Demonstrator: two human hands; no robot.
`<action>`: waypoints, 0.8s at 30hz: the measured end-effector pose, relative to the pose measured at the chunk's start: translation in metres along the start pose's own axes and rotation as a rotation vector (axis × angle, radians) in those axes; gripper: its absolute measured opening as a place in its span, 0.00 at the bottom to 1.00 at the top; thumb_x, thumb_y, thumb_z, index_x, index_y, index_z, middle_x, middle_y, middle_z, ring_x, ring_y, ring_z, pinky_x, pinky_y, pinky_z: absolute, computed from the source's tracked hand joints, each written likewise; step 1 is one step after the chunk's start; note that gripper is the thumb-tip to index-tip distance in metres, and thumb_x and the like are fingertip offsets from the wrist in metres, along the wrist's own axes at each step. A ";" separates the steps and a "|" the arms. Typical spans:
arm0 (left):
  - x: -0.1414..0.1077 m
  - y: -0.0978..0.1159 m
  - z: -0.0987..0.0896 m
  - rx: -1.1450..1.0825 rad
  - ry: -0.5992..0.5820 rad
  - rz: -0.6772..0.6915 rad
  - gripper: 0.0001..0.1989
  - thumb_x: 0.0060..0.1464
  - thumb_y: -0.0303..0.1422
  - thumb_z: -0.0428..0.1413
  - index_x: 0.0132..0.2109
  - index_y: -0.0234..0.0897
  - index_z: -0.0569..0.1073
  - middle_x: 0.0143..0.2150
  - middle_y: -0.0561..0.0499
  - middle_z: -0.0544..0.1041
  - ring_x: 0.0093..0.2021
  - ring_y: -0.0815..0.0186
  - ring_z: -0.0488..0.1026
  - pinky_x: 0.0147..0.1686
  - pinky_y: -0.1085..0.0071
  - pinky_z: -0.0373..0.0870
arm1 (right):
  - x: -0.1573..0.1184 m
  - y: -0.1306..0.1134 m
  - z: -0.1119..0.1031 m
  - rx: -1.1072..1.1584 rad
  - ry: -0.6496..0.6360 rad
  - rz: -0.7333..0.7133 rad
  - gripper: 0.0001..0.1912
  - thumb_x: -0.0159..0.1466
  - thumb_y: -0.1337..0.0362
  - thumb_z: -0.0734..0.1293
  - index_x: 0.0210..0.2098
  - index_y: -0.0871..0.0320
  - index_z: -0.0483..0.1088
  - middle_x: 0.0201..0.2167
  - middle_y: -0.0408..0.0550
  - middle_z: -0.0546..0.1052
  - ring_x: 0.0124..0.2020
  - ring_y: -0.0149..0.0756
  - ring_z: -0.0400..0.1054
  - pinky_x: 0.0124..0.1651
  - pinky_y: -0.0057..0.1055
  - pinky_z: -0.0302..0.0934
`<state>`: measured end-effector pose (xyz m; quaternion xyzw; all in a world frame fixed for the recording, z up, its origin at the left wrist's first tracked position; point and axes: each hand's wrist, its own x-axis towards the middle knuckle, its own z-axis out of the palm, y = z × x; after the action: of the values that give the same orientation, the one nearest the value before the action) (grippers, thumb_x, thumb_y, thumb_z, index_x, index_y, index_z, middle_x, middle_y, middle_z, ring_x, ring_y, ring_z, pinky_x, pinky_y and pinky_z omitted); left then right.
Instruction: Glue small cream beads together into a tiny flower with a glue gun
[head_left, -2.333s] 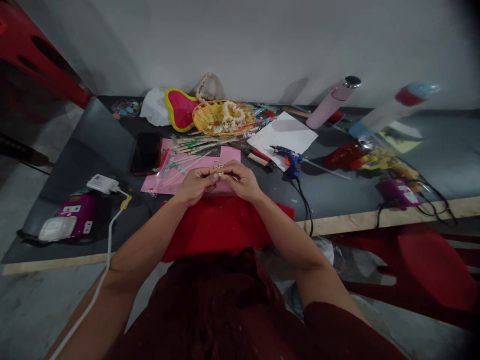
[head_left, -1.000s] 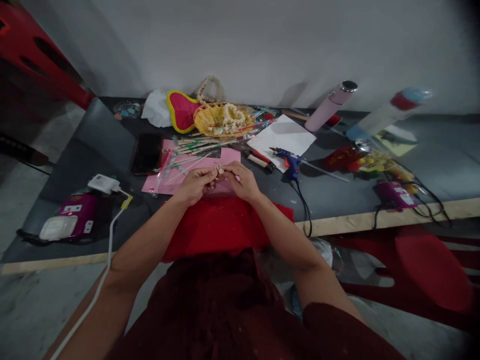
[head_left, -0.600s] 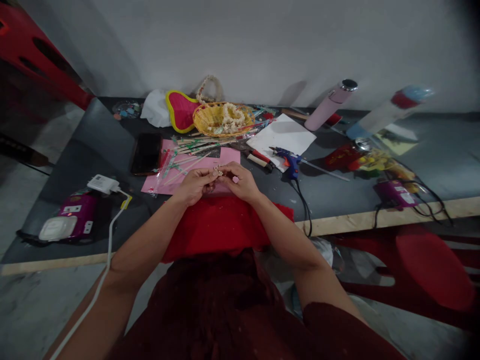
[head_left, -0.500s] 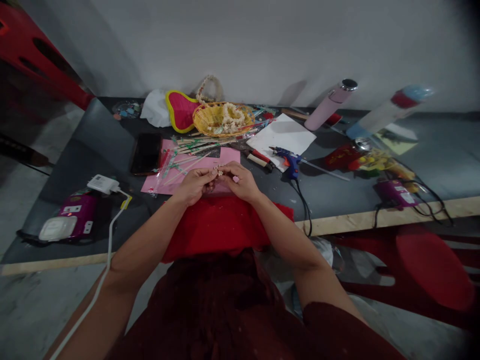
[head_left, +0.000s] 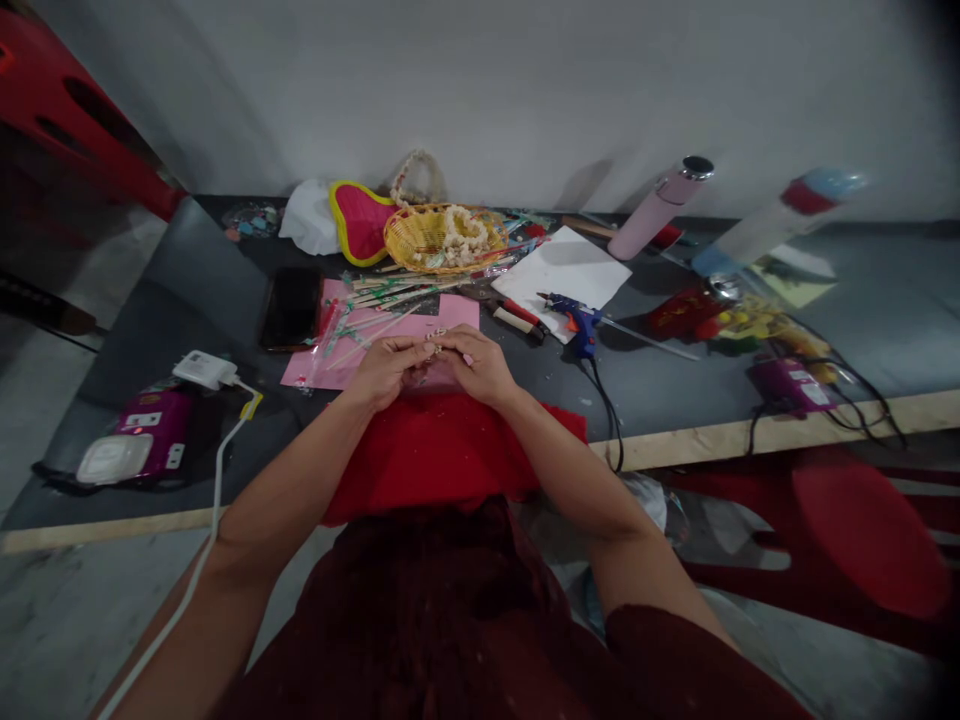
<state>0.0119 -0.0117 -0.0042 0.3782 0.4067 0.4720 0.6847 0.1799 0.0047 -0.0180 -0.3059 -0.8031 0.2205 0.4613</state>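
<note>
My left hand [head_left: 391, 370] and my right hand [head_left: 484, 368] meet over the table's front edge, fingers pinched together. Between the fingertips of both is a small cream-and-pink beaded piece [head_left: 436, 349], mostly covered. A small pink bit [head_left: 468, 358] shows among my right fingers. Beneath the hands lies a pink sheet [head_left: 341, 372], with a red cloth [head_left: 442, 450] just in front of it. Thin sticks with green marks [head_left: 390, 294] are strewn on the sheet's far side.
Behind stands a yellow wicker basket [head_left: 416, 245] holding cream strands. A blue glue gun [head_left: 581, 322] rests by white paper [head_left: 574, 265] on the right, near a pink flask [head_left: 656, 215]. A phone [head_left: 292, 308] lies left; a white cable [head_left: 219, 480] crosses the front edge.
My right fingers have closed in over the small beaded piece, covering more of it and of the pink bit. My left hand stays nearly still.
</note>
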 end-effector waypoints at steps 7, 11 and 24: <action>-0.002 0.001 0.003 -0.031 -0.003 0.004 0.10 0.41 0.35 0.64 0.27 0.31 0.76 0.21 0.54 0.67 0.21 0.76 0.62 0.22 0.77 0.60 | 0.000 0.002 0.001 0.004 -0.006 0.002 0.13 0.65 0.64 0.60 0.47 0.53 0.70 0.38 0.49 0.74 0.42 0.33 0.68 0.48 0.34 0.66; -0.002 0.005 0.004 -0.075 -0.024 -0.015 0.10 0.44 0.35 0.62 0.30 0.30 0.76 0.20 0.54 0.66 0.21 0.76 0.62 0.22 0.78 0.60 | 0.002 -0.002 -0.004 0.005 -0.028 0.032 0.20 0.64 0.61 0.62 0.55 0.51 0.63 0.38 0.49 0.72 0.40 0.34 0.67 0.44 0.35 0.67; 0.001 -0.002 -0.001 0.028 -0.033 0.006 0.11 0.45 0.37 0.62 0.28 0.32 0.75 0.20 0.53 0.67 0.20 0.75 0.62 0.22 0.77 0.59 | 0.002 -0.001 -0.005 -0.040 0.021 0.049 0.08 0.64 0.62 0.61 0.41 0.56 0.70 0.36 0.48 0.74 0.40 0.33 0.68 0.46 0.33 0.65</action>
<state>0.0118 -0.0113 -0.0068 0.3966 0.4009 0.4621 0.6844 0.1833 0.0056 -0.0132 -0.3371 -0.7948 0.2124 0.4578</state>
